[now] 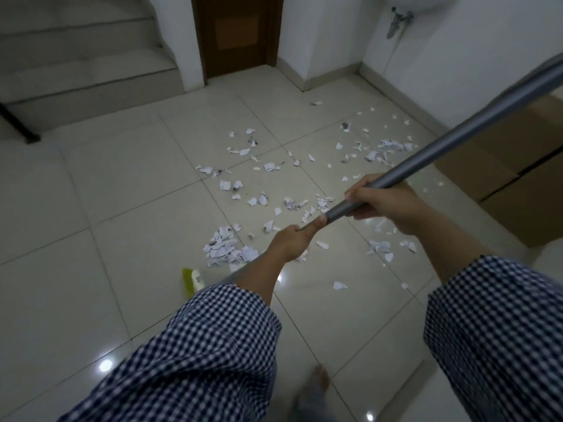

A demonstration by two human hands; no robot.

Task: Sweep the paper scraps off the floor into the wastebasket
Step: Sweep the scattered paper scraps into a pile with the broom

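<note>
Clamping broom handle [457, 137]: left hand [294, 239], right hand [387, 204]; paper scraps [225, 246] strewn beneath, beyond.

stairs [85, 65] far left | brown door [237, 35] ahead | cardboard box [518, 190] right, by wall

nothing here can be read. the paper scraps [225, 248] lying just beyond where the left hand [291, 240] grips the broom handle [457, 132] carry dark printed marks, too small and blurred to make out as words.
</note>
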